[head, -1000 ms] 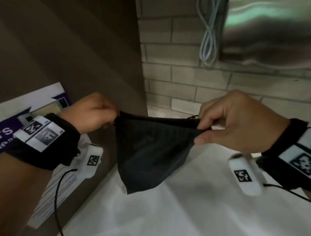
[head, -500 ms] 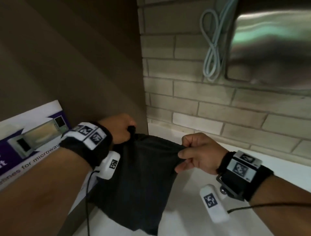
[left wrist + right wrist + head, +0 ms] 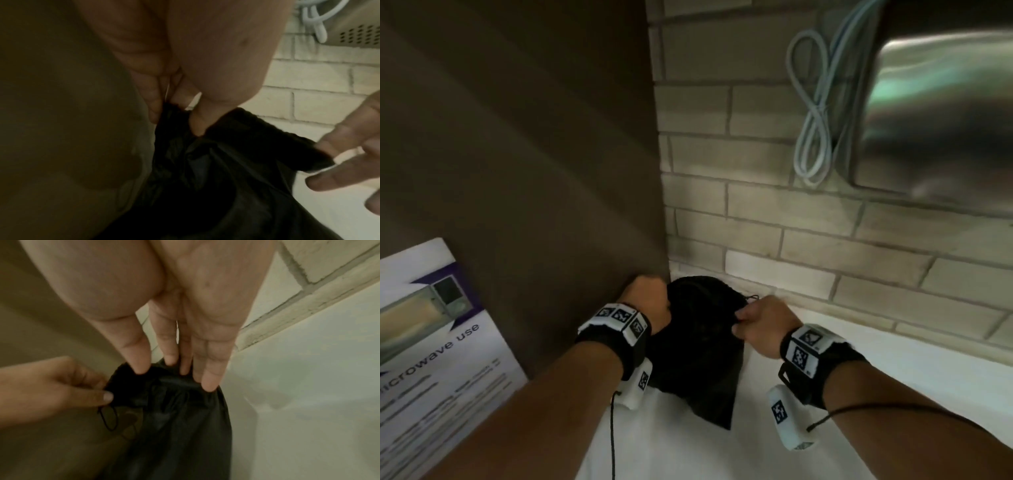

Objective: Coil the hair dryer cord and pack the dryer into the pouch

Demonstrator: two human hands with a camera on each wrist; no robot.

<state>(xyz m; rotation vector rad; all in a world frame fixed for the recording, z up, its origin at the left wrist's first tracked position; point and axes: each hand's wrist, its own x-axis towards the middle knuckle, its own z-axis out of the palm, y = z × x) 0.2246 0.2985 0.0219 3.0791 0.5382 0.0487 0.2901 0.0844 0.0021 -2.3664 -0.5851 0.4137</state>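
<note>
A smooth brown panel (image 3: 524, 144) fills the left of the head view and meets a wall of pale, rough-grouted bricks (image 3: 756, 212) at a corner. High on the right a curved brushed-metal housing (image 3: 941, 102) juts from the bricks, with a looped pale grey cable (image 3: 812, 113) hanging beside it. Below runs a smooth white counter (image 3: 859, 394), and a glossy printed sheet (image 3: 438, 342) about microwave use leans against the panel. In the corner, on the counter, lies the pouch (image 3: 698, 359), a soft black fabric bag, wrinkled, with a gathered drawstring mouth and a thin black cord loop (image 3: 109, 418). The left hand (image 3: 647, 301) pinches the left side of the mouth between thumb and curled fingers. The right hand (image 3: 760, 325) holds the right side of the rim, thumb (image 3: 131, 350) and fingers (image 3: 209, 373) closed onto the hem. The hair dryer cannot be made out.
</note>
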